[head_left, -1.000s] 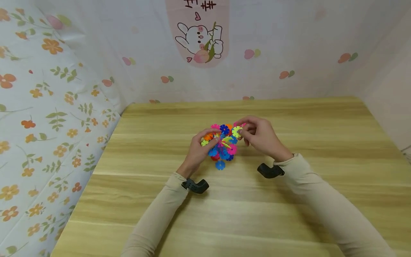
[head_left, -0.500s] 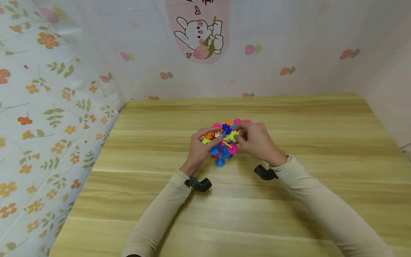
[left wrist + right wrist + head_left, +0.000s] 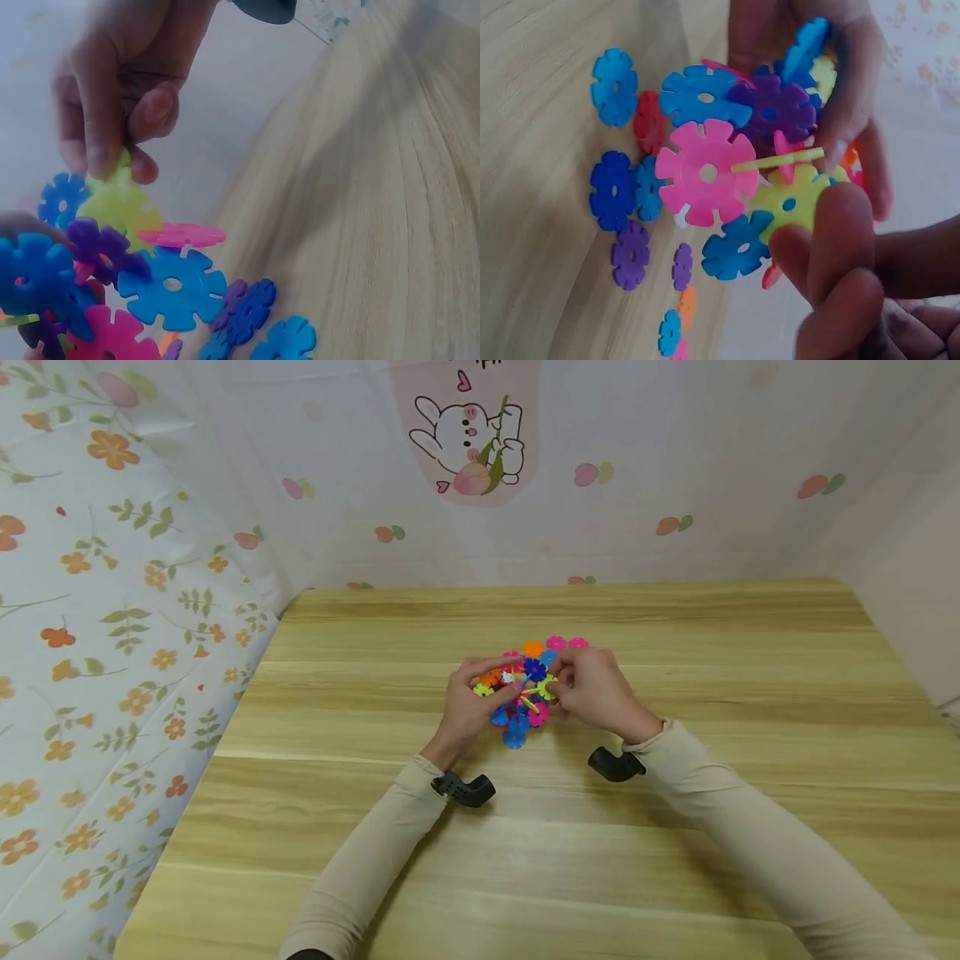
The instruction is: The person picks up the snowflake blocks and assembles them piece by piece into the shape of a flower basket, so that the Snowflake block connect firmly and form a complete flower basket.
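My left hand [image 3: 467,708] holds a cluster of joined snowflake discs, slotted plastic pieces in blue, pink, purple and yellow. In the right wrist view a pink disc [image 3: 684,171] faces the camera, with a thin yellow disc [image 3: 776,160] edge-on in one of its slots. Between thumb and fingers, my right hand [image 3: 597,695] pinches a yellow-green snowflake disc [image 3: 801,186] at the cluster's right side. That same disc touches or overlaps the purple and blue pieces in the left wrist view; whether its slot is engaged cannot be told. The left fingertips are partly hidden behind discs.
Loose snowflake discs lie on the wooden table [image 3: 480,877]: a light blue one [image 3: 514,737] nearer me, an orange one [image 3: 533,648] and pink ones [image 3: 578,643] beyond the cluster. A printed cloth [image 3: 630,518] hangs behind the table's far edge.
My right hand has moved left and slightly down, bringing the yellow-green disc against the cluster. The cluster has turned slightly in my left hand, which stays nearly in place.
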Motion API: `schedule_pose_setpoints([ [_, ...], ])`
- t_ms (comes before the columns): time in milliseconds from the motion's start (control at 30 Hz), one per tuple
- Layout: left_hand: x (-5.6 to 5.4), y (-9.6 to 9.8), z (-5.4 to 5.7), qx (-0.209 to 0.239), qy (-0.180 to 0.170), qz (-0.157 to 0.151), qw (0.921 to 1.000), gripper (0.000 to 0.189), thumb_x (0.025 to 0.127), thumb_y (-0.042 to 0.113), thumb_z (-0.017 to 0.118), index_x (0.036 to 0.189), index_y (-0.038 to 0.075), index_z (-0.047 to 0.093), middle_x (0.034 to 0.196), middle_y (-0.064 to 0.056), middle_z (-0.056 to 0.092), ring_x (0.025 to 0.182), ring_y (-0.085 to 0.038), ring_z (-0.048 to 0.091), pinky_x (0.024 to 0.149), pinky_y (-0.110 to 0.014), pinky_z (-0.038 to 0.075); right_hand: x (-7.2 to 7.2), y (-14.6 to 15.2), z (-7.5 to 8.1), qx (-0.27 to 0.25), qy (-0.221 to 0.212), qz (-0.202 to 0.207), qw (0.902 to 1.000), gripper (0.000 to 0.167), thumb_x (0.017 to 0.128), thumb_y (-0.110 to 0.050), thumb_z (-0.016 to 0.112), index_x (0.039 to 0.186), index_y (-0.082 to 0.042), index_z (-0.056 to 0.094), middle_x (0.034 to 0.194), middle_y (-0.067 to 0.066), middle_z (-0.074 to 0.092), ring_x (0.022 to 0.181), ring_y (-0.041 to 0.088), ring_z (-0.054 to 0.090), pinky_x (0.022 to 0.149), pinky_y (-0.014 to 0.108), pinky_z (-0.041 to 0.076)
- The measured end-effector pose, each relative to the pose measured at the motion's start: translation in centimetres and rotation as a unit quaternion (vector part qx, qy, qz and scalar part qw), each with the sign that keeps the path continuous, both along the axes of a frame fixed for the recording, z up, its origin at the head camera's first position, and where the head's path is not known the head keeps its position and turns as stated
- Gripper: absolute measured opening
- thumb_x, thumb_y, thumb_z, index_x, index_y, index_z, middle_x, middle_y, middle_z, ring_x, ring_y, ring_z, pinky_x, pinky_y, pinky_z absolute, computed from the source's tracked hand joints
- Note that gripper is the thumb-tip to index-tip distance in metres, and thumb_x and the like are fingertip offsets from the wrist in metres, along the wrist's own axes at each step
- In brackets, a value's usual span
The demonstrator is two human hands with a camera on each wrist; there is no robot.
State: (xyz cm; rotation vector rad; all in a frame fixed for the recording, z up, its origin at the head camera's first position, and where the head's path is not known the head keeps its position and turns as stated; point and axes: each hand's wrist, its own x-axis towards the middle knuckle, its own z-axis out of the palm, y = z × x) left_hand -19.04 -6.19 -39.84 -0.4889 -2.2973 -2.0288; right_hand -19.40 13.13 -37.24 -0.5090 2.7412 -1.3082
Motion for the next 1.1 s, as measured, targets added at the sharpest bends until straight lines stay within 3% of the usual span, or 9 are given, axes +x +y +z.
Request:
schedule_pose_setpoints([
  [133, -0.1, -0.1, -0.1, 0.007, -0.01, 0.002, 0.9999, 0.034, 0.081, 0.004, 0.072, 0.114, 0.003, 0.066, 0.114, -0.005, 0.057, 0.107, -0.021, 0.045, 0.096, -0.044, 0.028, -0.2, -0.2, -0.2, -0.016, -0.011, 0.0, 0.9998, 0.004, 0.084, 0.0, 0.064, 0.086, 0.002, 0.061, 0.061, 0.009, 0.062, 0.046, 0.019, 0.061, 0.052, 0.03, 0.051],
  [300, -0.3, -0.1, -0.2, 0.015, -0.015, 0.001, 0.9998, 0.034, 0.079, 0.002, 0.072, 0.113, 0.002, 0.067, 0.114, -0.005, 0.057, 0.107, -0.026, 0.044, 0.097, -0.045, 0.027, -0.6, 0.0, -0.3, -0.046, -0.061, 0.005, 0.9971, 0.005, 0.086, 0.0, 0.063, 0.087, 0.003, 0.059, 0.062, 0.013, 0.061, 0.051, 0.031, 0.062, 0.047, 0.034, 0.052],
  [533, -0.6, -0.6, 0.0, 0.034, -0.02, 0.009, 0.9992, 0.034, 0.084, 0.003, 0.067, 0.118, 0.001, 0.063, 0.122, -0.005, 0.057, 0.118, -0.017, 0.042, 0.102, -0.047, 0.021, -1.1, -0.1, -0.9, -0.084, -0.06, 0.031, 0.9942, 0.014, 0.092, -0.01, 0.058, 0.1, 0.001, 0.057, 0.07, 0.013, 0.065, 0.057, 0.034, 0.063, 0.05, 0.034, 0.053],
  [700, -0.8, -1.1, 0.0, 0.04, -0.027, 0.005, 0.9988, 0.036, 0.087, 0.0, 0.061, 0.123, -0.001, 0.058, 0.129, -0.009, 0.053, 0.124, -0.018, 0.039, 0.105, -0.044, 0.021, -1.4, 0.7, -2.2, -0.115, -0.109, 0.056, 0.9857, 0.019, 0.097, -0.018, 0.052, 0.1, -0.001, 0.059, 0.078, 0.02, 0.064, 0.062, 0.039, 0.059, 0.053, 0.042, 0.052],
  [800, -1.0, -1.4, -0.5, 0.049, -0.033, 0.013, 0.9982, 0.037, 0.088, -0.002, 0.058, 0.125, -0.001, 0.056, 0.132, -0.009, 0.051, 0.126, -0.019, 0.038, 0.106, -0.044, 0.023, -1.5, 0.9, -3.4, -0.067, -0.114, 0.097, 0.9864, 0.02, 0.097, -0.017, 0.051, 0.101, -0.001, 0.061, 0.075, 0.017, 0.064, 0.059, 0.034, 0.058, 0.051, 0.04, 0.05],
  [933, -1.6, -1.7, -1.8, 0.052, -0.043, 0.021, 0.9975, 0.039, 0.089, -0.001, 0.058, 0.128, 0.005, 0.056, 0.135, -0.004, 0.049, 0.128, -0.018, 0.035, 0.106, -0.043, 0.024, -1.3, 0.7, -4.7, 0.036, -0.047, 0.136, 0.9889, 0.013, 0.09, -0.011, 0.061, 0.099, -0.003, 0.065, 0.069, 0.003, 0.061, 0.055, 0.017, 0.054, 0.049, 0.029, 0.046],
  [1100, -2.1, -1.9, -2.5, 0.047, -0.055, 0.035, 0.9968, 0.039, 0.091, 0.006, 0.059, 0.128, 0.016, 0.057, 0.134, 0.006, 0.047, 0.125, -0.016, 0.037, 0.101, -0.037, 0.035, -1.1, 0.0, -5.1, 0.127, 0.025, 0.159, 0.9789, 0.027, 0.078, -0.012, 0.076, 0.101, -0.003, 0.068, 0.073, -0.002, 0.058, 0.061, 0.011, 0.05, 0.056, 0.027, 0.045],
])
